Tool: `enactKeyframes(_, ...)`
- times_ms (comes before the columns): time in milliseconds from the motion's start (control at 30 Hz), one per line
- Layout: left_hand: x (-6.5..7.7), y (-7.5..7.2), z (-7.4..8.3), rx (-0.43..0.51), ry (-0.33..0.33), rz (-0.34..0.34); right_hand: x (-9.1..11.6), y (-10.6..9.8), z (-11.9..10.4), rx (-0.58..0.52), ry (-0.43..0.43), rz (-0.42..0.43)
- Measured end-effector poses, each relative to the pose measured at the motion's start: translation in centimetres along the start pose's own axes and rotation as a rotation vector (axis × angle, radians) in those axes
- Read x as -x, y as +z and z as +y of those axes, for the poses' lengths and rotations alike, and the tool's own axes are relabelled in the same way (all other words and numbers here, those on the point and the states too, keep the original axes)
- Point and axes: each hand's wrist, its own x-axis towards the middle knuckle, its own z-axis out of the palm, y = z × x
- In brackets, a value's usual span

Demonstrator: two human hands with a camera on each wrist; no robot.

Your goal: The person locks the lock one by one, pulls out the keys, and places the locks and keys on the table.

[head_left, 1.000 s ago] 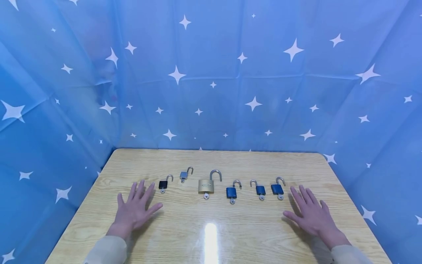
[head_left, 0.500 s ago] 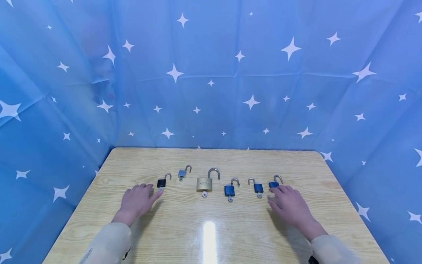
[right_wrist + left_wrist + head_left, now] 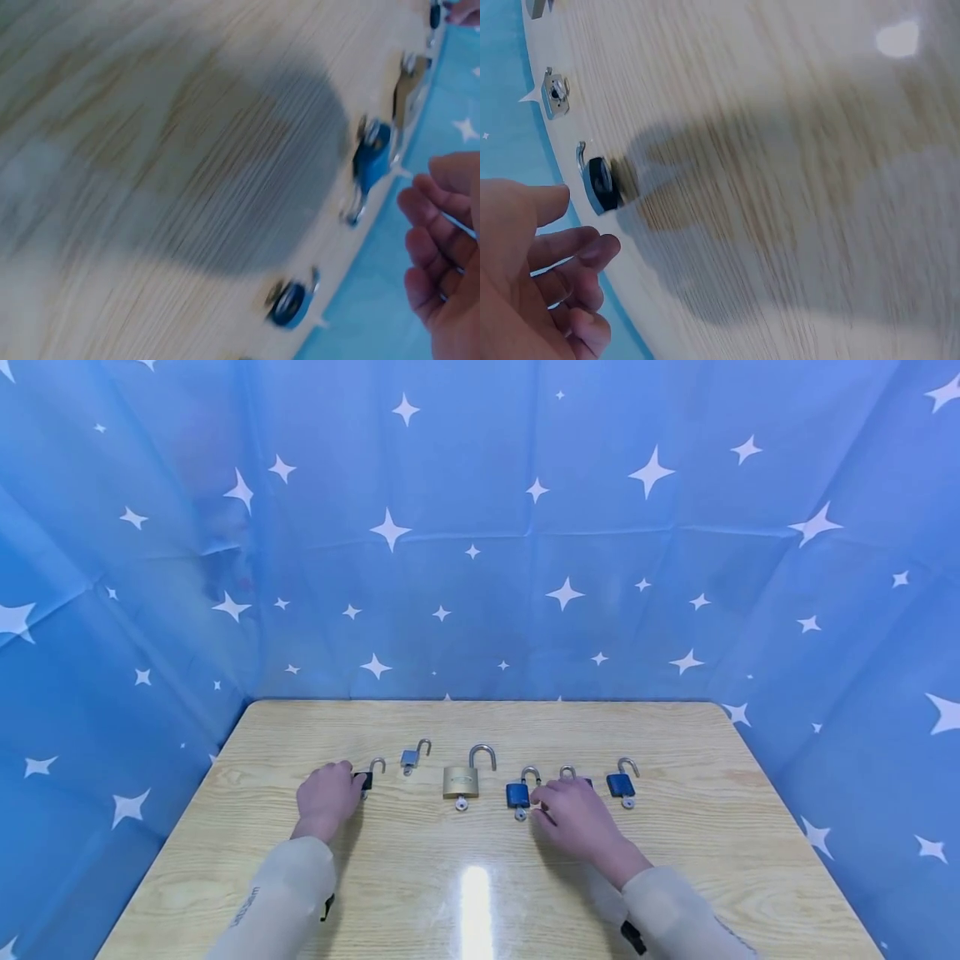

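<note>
Because the right hand (image 3: 579, 818) reaches in among close neighbours, its likeliest slip, I judge, is disturbing the wrong one: the bent fingers, with a gap to the thumb and nothing held, point at the leftmost blue padlock (image 3: 517, 795), while the hand hides most of the middle blue padlock (image 3: 291, 306) in the head view. A sideways sweep could shove that one across the tabletop (image 3: 390, 877). The left hand (image 3: 328, 797), also loosely curved and holding nothing, is at the black padlock (image 3: 600, 184); seen from the head the thumb overlaps its edge, yet the left wrist view shows the body just beyond the fingertips, so a pinch might get only a corner and spin it away. Each clearly visible shackle (image 3: 482, 747) stands open, and a fingertip hooking one could swivel it.

As for containers, the padlock bodies come closest: a key (image 3: 461, 805) sticks out at the foot of the brass padlock (image 3: 460, 782), with others on the small silver padlock (image 3: 408, 758), the leftmost blue padlock and the rightmost blue padlock (image 3: 620, 786). Lifting by a key could bend it or pull it out.
</note>
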Motion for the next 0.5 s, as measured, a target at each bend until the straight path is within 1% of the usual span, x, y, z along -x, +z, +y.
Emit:
enactKeyframes(133, -0.4, 0.4, 0.7, 0.009, -0.054, -0.029, -0.8, 0.7, -1.2, -0.028, -0.013, -0.016)
enactKeyframes(233, -0.5, 0.6, 1.1, 0.009, -0.073, -0.046, -1.2, 1.2, -1.9, -0.031, -0.022, -0.025)
enactKeyframes(400, -0.6, 1.0, 1.2, 0.027, -0.077, -0.036, -1.6, 1.5, -2.6, -0.025, -0.025, -0.032)
enactKeyframes(500, -0.7, 1.2, 1.2, 0.028, -0.057, -0.026, -1.7, 1.6, -2.9, -0.042, -0.028, -0.027)
